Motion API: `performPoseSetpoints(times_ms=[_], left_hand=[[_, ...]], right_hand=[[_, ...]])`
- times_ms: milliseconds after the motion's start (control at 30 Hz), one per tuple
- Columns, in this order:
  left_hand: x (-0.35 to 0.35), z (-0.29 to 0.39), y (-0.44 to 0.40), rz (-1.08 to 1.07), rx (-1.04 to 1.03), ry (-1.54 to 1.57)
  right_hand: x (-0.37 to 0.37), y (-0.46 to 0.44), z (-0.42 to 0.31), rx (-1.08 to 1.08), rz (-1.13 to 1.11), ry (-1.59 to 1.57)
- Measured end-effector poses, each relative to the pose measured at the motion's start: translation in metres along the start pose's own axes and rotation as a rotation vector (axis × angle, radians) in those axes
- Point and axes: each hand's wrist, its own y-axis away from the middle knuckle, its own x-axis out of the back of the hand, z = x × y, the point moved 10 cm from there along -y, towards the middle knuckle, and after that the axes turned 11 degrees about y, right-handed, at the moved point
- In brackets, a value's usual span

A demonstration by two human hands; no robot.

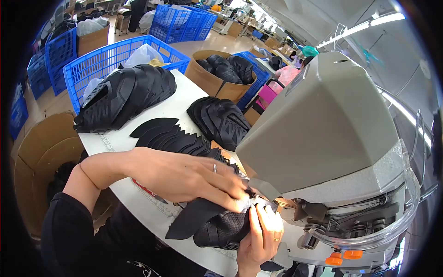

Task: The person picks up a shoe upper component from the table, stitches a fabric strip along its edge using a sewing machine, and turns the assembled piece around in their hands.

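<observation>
Since it's right at the sewing machine, the black shoe piece is pinched by left hand and right hand fingers, probably for better control.

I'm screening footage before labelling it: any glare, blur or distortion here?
Head view: strong light washes out the fingertips of the right hand; the left hand has smeared fingers, probably from motion; the ceiling light burns white at upper right; the scene looks bent, wide-angle style, with dark, rounded corners; distant background detail is too small to read.
</observation>
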Motion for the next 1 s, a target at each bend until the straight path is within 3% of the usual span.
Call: performPoseSetpoints(times_ms=[167,300,567,900,1000], left_hand=[[0.011,-0.012,-0.010,0.254,-0.013,0.174],[0.006,-0.007,-0.012,0.269,-0.094,-0.052],[-0.003,-0.009,-0.009,0.247,-0.072,-0.157],[0.003,-0.015,-0.009,0.286,-0.080,-0.125],[0.005,-0.032,-0.008,0.327,0.025,-0.004]], right_hand=[[0.002,0.002,-0.004,0.036,0.068,-0.103],[0.000,0.003,0.006,-0.009,0.028,-0.169],[-0.001,0.001,0.005,0.014,-0.007,-0.154],[-0.006,-0.006,0.011,0.014,0.009,-0.251],[-0.006,-0.003,0.014,-0.010,0.004,-0.232]])
